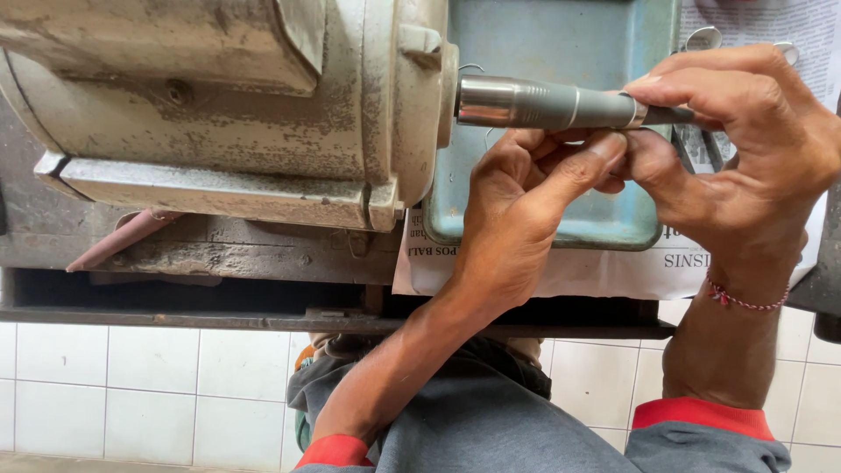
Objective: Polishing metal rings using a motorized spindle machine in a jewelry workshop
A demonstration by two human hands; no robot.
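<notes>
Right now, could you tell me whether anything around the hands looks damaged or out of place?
The motor housing is grimy, with worn, flaking paint. Otherwise nothing stands out: the right hand and left hand hold the grey handpiece level against it, above the blue tray on newspaper.

A slim grey metal handpiece (561,105) with a polished steel collar lies level, its collar end against the worn motor housing (263,96), above the blue tray's (561,44) left edge.
</notes>
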